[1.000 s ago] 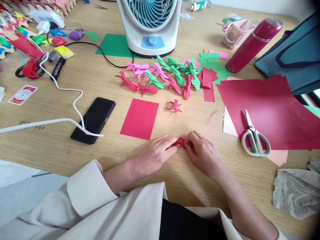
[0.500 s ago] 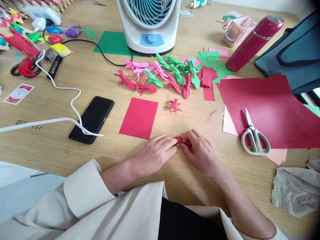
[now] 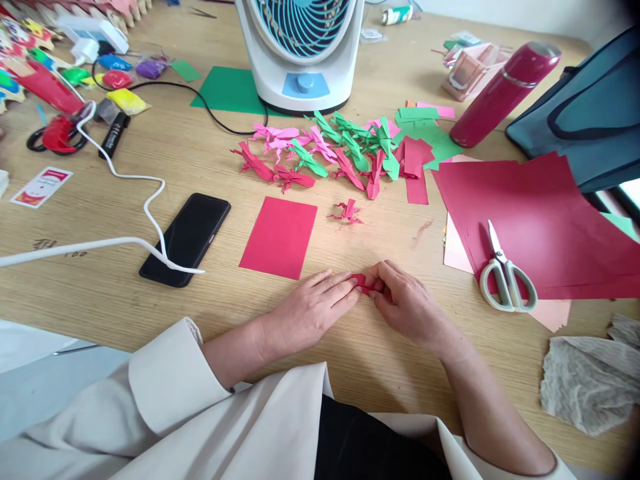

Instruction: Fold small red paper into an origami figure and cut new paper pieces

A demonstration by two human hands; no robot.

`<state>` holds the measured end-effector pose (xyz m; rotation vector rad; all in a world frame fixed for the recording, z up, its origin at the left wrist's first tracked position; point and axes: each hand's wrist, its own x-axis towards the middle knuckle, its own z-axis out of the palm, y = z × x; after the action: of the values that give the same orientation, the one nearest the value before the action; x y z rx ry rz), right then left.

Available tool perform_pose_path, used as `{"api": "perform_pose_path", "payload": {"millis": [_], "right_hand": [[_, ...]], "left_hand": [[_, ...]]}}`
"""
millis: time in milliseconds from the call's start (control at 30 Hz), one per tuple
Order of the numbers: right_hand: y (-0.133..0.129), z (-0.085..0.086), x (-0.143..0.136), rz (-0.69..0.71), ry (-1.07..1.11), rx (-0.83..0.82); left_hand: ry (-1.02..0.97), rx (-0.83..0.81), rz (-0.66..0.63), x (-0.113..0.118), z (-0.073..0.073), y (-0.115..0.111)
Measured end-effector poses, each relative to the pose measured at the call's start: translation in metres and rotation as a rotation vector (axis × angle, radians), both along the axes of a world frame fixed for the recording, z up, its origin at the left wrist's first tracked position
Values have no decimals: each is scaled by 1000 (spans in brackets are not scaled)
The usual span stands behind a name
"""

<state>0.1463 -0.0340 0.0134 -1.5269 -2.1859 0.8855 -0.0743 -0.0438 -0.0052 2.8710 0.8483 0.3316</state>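
Note:
Between my hands lies a small folded red paper piece (image 3: 359, 280) on the table. My left hand (image 3: 313, 310) rests flat, its fingertips pressing the paper's left part. The fingers of my right hand (image 3: 407, 300) are curled, with thumb and forefinger pinching the paper's right end. Just beyond sits a small red folded paper figure (image 3: 347, 211), and to its left is a flat red paper rectangle (image 3: 280, 237). Several pink, green and red folded figures (image 3: 305, 157) are piled farther back.
White-handled scissors (image 3: 507, 277) lie on large red sheets (image 3: 540, 220) at the right. A phone (image 3: 185, 240) lies left under a white cable. Behind stand a fan (image 3: 305, 83), a red flask (image 3: 505, 97) and a blue bag (image 3: 580, 120).
My right thumb and fingers have shifted slightly at the paper's right end, where a little more red shows. My left hand is nearly still. The view has moved slightly.

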Motion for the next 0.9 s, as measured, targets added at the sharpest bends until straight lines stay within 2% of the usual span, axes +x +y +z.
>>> {"api": "perform_pose_path", "payload": {"millis": [133,333,567,733,900], "right_hand": [[-1,4,7,33,80,-29],[-12,1,25,159,145,96],[-14,-6,38,352,-46,338],[-12,-3,37,455,-189,408],[-12,1,41,510,-207,428]], "left_hand": [[19,33,23,2,0,0],[4,39,20,3,3,1],[9,1,-71,-3,6,8],[36,-5,-85,-4,5,11],[33,13,-87,-3,5,12]]}}
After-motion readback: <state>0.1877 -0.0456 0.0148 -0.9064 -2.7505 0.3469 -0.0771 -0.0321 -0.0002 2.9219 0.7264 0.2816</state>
